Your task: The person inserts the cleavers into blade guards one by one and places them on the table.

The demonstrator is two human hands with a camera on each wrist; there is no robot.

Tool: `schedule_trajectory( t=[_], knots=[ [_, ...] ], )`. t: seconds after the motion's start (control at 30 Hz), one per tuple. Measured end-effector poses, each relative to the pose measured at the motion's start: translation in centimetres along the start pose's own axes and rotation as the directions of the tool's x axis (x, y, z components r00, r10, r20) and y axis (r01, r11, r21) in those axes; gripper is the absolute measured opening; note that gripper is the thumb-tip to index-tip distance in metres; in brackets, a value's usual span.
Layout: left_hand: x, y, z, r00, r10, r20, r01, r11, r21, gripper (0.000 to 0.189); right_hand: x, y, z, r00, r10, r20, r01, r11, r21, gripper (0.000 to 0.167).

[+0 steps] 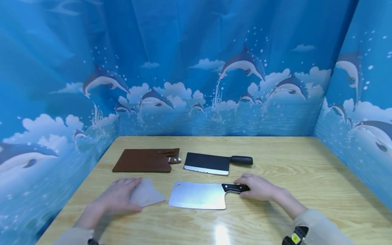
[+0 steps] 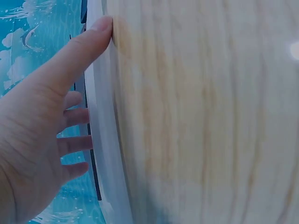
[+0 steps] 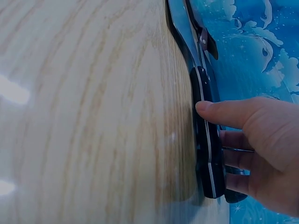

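Taking hold seems the step: near cleaver [image 1: 197,195], white cover [image 1: 148,193] on its left.
Right grip [image 1: 258,187] narrowly pinches the handle [image 1: 233,188]; left grip [image 1: 119,195], spread wide, holds cover edges; lifting would need steadiness.

Left of the silver cleaver [image 1: 196,195], the left grip [image 1: 121,195] is covering much of the white sheath [image 1: 147,193], whose faint marks are looking too small to identify. At the cleaver's right end, the right grip [image 1: 258,187] is hiding part of the black handle [image 1: 230,188]; the right wrist view is cropping the blade [image 3: 182,32]. Nearer than the cleaver, the head view's bottom is cutting off the desk [image 1: 171,226] and sleeves [image 1: 321,228].
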State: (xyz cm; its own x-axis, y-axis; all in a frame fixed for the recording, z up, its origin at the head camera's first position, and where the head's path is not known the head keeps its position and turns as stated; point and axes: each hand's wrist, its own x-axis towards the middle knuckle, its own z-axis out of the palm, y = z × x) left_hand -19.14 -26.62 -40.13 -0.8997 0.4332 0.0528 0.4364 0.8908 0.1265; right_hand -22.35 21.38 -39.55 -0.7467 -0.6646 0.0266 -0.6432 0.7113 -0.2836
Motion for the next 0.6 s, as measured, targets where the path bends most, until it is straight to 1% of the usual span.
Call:
schedule_trajectory(
  t=[0.13, 0.2, 0.3, 0.47, 0.53, 0.6],
  knots=[
    [-0.1, -0.11, 0.2, 0.999, 0.021, -0.039, -0.02, 0.999, 0.035, 0.099, 0.07, -0.09, 0.13, 1.0, -0.019, -0.01, 0.019, 1.0, -0.02, 0.04],
    [-0.13, -0.19, 0.32, 0.997, 0.031, -0.064, -0.028, 0.998, 0.055, 0.098, 0.09, -0.14, 0.16, 1.0, -0.016, -0.012, 0.016, 1.0, -0.022, 0.039],
    [-0.14, -0.17, 0.49, 0.995, 0.01, -0.098, -0.004, 0.998, 0.061, 0.101, 0.12, -0.22, 0.13, 1.0, -0.01, -0.014, 0.01, 1.0, -0.027, 0.039],
    [-0.08, 0.06, 0.63, 0.989, -0.052, -0.142, 0.057, 0.998, 0.034, 0.114, 0.32, -0.27, 0.2, 1.0, -0.001, -0.013, 0.001, 0.999, -0.046, 0.038],
    [-0.03, 0.17, 0.6, 0.984, -0.064, -0.165, 0.071, 0.997, 0.035, 0.117, 0.44, -0.33, 0.25, 1.0, 0.004, -0.009, -0.004, 0.999, -0.05, 0.038],
    [0.07, 0.27, 0.53, 0.979, -0.06, -0.193, 0.072, 0.996, 0.054, 0.118, 0.55, -0.37, 0.28, 1.0, 0.008, -0.008, -0.009, 0.998, -0.056, 0.038]
  ],
)
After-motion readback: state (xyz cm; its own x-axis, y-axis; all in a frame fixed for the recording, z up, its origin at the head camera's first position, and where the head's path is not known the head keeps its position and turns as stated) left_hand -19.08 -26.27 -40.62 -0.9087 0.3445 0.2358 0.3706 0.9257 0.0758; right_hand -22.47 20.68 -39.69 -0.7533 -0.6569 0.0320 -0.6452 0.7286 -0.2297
